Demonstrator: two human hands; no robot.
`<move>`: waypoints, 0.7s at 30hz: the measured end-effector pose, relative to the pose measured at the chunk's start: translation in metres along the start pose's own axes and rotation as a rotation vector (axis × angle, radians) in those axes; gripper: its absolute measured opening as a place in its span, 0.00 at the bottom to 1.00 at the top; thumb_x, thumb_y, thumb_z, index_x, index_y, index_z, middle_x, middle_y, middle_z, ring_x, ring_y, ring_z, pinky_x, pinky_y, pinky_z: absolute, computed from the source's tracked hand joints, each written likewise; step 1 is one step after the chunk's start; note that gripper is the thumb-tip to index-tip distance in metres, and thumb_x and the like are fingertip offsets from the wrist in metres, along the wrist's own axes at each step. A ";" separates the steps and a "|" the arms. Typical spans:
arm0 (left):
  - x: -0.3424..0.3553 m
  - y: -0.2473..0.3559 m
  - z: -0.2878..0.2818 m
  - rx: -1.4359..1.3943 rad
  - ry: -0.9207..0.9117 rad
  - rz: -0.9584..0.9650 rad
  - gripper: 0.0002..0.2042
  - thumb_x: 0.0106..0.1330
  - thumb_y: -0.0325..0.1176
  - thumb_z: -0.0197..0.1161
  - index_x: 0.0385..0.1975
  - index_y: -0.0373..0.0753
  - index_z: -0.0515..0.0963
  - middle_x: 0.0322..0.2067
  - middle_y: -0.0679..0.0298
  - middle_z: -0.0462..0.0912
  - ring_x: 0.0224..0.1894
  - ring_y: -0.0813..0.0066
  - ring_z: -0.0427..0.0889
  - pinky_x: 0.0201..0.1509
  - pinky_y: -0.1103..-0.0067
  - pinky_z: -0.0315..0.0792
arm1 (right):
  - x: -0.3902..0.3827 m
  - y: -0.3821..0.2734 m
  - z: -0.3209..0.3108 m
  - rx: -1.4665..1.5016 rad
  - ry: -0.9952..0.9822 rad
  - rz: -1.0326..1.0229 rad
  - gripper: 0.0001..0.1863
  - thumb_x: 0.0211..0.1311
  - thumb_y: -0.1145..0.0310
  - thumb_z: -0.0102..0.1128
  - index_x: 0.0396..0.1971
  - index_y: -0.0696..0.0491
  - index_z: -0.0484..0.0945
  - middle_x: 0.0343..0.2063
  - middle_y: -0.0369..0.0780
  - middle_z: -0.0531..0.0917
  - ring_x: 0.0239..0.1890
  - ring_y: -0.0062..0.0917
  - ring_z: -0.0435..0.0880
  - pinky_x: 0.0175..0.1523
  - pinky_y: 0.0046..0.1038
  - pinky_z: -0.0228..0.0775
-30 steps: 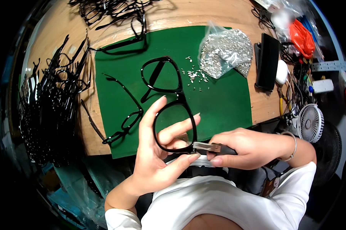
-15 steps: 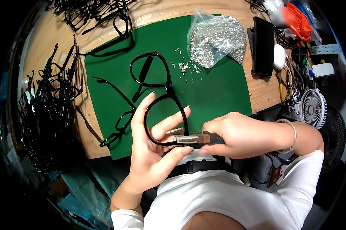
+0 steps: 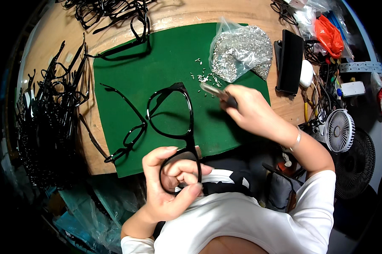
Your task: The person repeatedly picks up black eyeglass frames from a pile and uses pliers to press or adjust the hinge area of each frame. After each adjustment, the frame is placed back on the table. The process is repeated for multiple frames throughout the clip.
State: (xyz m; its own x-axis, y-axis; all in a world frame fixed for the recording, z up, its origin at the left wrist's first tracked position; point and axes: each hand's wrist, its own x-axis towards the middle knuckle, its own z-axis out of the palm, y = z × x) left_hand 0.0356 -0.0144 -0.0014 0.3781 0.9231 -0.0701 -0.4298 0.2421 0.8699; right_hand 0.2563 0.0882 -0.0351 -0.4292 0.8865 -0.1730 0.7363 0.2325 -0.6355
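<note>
Since the earlier frames the right hand (image 3: 252,112) has left the black eyeglass front (image 3: 174,127) and swung out over the green mat (image 3: 127,76), carrying its small metal tool (image 3: 216,92) up to the scatter of tiny silver parts (image 3: 204,77) that lies just below the clear bag of the same parts (image 3: 241,51). A moment ago that tool was pressed in at the frame's lower rim, right against the left hand's fingers; now the two hands are well apart. Judging by this, the tool seems to be fetching another small piece while the frame waits. The left hand (image 3: 172,186) has stayed close to the body at the near edge of the desk (image 3: 64,46), palm turned up, thumb and fingers curled and clamped around the lower lens ring, so the front stands tilted with its other ring out over the mat. The right hand is closed around the tool in a pinch, its wrist bent and forearm reaching forward and leftward, the tool's tip pointing at the loose parts; whether the tip touches any of them cannot be told. A loose temple arm (image 3: 127,127) lies on the mat just left of the held frame, and a heap of black frames (image 3: 43,118) covers the desk's left side.
</note>
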 end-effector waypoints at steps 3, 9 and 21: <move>0.002 0.003 0.014 0.038 0.115 -0.107 0.31 0.54 0.13 0.51 0.55 0.39 0.44 0.42 0.42 0.70 0.31 0.76 0.78 0.42 0.80 0.71 | 0.012 0.008 0.014 -0.122 0.064 0.000 0.07 0.44 0.74 0.55 0.24 0.60 0.69 0.24 0.49 0.74 0.30 0.43 0.75 0.36 0.39 0.66; 0.002 0.012 0.004 -0.412 0.000 -0.363 0.45 0.44 0.15 0.61 0.58 0.46 0.39 0.49 0.46 0.65 0.46 0.64 0.74 0.49 0.72 0.68 | 0.016 0.005 0.020 -0.202 0.073 0.000 0.08 0.44 0.75 0.56 0.25 0.60 0.69 0.24 0.47 0.73 0.31 0.42 0.74 0.37 0.38 0.65; 0.004 -0.019 0.033 -0.002 0.231 -0.250 0.21 0.60 0.17 0.46 0.53 0.34 0.51 0.39 0.52 0.73 0.35 0.74 0.77 0.40 0.81 0.73 | -0.039 -0.061 0.003 0.829 0.014 0.103 0.06 0.58 0.71 0.53 0.27 0.58 0.69 0.20 0.35 0.73 0.21 0.13 0.73 0.27 0.16 0.64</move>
State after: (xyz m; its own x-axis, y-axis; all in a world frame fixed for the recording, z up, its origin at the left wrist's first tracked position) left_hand 0.0724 -0.0249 -0.0023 0.2764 0.8786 -0.3896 -0.3491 0.4694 0.8110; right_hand 0.2264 0.0384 0.0086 -0.3700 0.8933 -0.2551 0.1457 -0.2153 -0.9656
